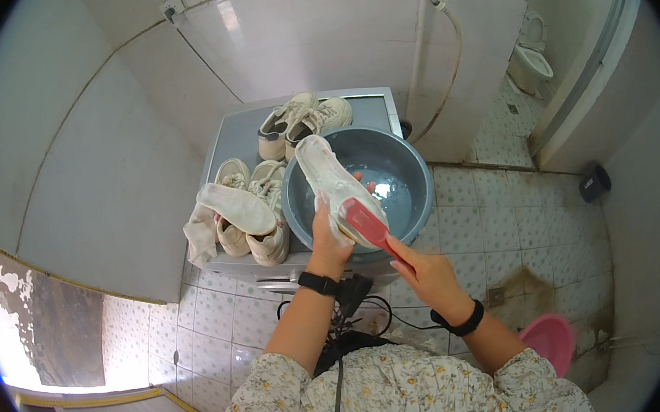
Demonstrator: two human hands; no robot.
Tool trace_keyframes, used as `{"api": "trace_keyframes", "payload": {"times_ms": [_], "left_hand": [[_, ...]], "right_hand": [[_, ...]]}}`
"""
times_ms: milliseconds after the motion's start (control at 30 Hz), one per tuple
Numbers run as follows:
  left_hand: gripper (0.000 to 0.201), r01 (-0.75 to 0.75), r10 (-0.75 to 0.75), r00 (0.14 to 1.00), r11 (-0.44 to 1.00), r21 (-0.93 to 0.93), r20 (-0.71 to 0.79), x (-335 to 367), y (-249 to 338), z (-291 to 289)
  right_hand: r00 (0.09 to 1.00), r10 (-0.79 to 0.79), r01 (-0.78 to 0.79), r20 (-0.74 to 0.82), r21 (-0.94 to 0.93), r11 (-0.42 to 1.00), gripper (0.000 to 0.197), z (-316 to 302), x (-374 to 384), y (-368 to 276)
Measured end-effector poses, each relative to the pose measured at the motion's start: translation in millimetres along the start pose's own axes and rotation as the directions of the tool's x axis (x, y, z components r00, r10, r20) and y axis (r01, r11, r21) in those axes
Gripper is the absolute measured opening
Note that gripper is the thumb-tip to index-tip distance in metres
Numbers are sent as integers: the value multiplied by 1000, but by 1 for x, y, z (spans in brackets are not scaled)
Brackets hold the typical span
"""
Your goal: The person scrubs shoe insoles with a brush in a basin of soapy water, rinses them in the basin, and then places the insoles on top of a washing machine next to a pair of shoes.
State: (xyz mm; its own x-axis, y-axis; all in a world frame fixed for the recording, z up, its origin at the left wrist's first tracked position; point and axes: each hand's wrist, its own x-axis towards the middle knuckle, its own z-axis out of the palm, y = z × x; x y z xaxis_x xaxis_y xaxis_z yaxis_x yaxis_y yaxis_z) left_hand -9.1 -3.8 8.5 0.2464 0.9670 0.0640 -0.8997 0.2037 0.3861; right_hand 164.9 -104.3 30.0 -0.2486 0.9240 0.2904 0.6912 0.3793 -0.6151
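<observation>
Here's the insole [325,173], white and streaked with what looks like foam, out over the left side of the grey-blue basin [411,161], one end pointing to the wall. The left hand [328,237] has it from below, fingers running underneath and the tips peeping out past the right edge: a supporting hold, closed around the middle. Over on the other side, the right hand [434,279] is wrapped firmly round the handle of the red brush [365,220], and the brush head lies across the nearer end of the insole.

Now, how does this one handle? Light, I'd judge, even wet, and probably bendy rather than stiff, so an unsupported end may well sag under pressure. That foam should make it slippery, and a pinch at one rim could easily skid off. Best hold, to my eye: palm and spread fingers beneath the middle, thumb against the edge, with support close under the brush. Hardly fragile, though hard bristles might rough up a soft face.

The brush looks rigid and easy to manage; its handle is the place to grab. Off to the left, a second insole [239,207] rests across a pair of pale shoes [268,247], well clear of both hands.
</observation>
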Motion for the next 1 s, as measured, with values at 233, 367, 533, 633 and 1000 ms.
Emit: {"api": "trace_keyframes", "payload": {"times_ms": [233, 367, 533, 633, 1000], "left_hand": [[55, -33, 31, 999, 998, 54, 31, 4, 0, -4], [52, -24, 28, 998, 997, -80, 53, -1, 5, -6], [53, -40, 40, 999, 998, 58, 4, 0, 1, 1], [52, -54, 55, 998, 992, 112, -2, -1, 0, -4], [57, -7, 7, 1000, 1000, 25, -7, -2, -1, 0]], "right_hand": [[999, 44, -46, -20, -74, 996, 46, 2, 44, -9], [998, -20, 26, -63, 87, 996, 45, 18, 28, -7], [1000, 3, -1, -28, 58, 998, 45, -2, 12, -8], [997, 71, -73, -19, -98, 992, 45, 1, 50, -19], [998, 51, -50, 20, -62, 997, 45, -3, 36, -9]]}}
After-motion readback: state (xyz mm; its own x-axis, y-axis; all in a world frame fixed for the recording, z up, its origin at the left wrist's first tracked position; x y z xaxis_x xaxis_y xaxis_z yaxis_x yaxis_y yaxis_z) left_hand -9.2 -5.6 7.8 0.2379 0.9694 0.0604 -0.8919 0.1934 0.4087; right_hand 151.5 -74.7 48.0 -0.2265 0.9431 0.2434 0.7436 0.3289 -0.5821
